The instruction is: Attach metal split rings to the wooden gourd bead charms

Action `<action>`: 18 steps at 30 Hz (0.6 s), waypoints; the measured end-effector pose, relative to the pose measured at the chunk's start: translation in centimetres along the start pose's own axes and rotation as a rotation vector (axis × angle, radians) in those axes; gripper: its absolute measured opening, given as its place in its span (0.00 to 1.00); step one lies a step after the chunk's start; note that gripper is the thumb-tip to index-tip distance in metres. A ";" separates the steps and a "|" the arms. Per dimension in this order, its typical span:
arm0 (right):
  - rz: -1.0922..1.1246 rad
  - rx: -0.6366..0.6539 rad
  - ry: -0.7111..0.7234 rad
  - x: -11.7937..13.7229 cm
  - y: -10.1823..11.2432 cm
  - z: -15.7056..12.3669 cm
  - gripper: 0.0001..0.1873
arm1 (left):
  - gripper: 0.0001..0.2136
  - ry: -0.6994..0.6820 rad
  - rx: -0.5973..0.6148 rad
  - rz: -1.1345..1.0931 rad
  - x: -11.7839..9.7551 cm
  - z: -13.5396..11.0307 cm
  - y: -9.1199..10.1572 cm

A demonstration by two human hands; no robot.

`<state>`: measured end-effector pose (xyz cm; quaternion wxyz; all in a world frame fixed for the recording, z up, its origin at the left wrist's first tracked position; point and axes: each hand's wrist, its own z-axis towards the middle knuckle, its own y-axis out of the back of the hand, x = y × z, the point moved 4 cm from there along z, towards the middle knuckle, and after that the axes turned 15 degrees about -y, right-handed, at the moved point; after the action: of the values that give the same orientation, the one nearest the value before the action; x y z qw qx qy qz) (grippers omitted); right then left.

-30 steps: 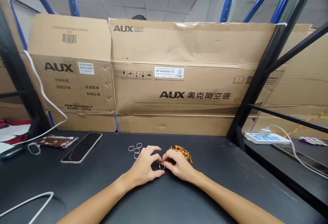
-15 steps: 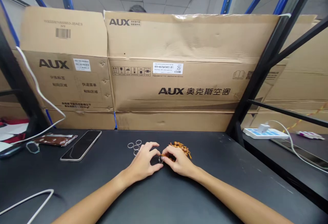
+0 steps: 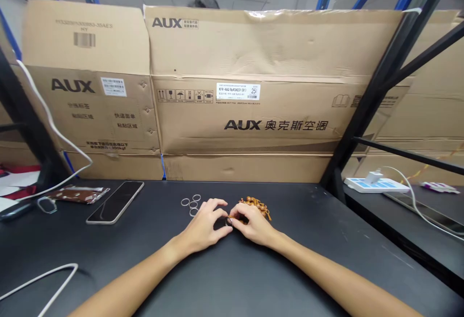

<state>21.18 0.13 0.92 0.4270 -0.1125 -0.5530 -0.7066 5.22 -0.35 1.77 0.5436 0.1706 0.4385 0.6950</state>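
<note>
My left hand (image 3: 202, 225) and my right hand (image 3: 253, 224) meet over the black tabletop (image 3: 290, 259). Between them is a dark metal ring (image 3: 228, 221), pinched in my right fingertips, with my left fingertips right beside it. Behind my left hand lie several thin silver rings (image 3: 190, 205). A string of brown wooden beads (image 3: 254, 204) is heaped behind my right hand, partly hidden by it.
A smartphone (image 3: 115, 202) and a brown foil pouch (image 3: 78, 194) lie to the left, with a white cable (image 3: 43, 278) at front left. Large AUX cardboard boxes (image 3: 239, 114) stand along the far edge. A power strip (image 3: 375, 185) sits on a separate surface at right, beyond a black shelf post (image 3: 366, 123).
The whole scene sits slightly higher in the picture because the view has tilted down. My hands remain together at the dark ring, with little visible movement.
</note>
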 end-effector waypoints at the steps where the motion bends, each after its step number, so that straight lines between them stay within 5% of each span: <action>1: -0.004 -0.002 -0.001 0.0 0.0 0.0 0.04 | 0.08 0.000 0.000 0.006 0.0 0.0 0.0; 18: 0.034 0.009 0.018 0.4 0.2 -0.1 0.03 | 0.08 -0.061 0.028 0.086 -0.3 -0.1 -0.1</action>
<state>21.13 -0.14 1.32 0.4445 -0.1134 -0.5503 -0.6976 5.36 -0.64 1.70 0.5238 0.2178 0.4237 0.7062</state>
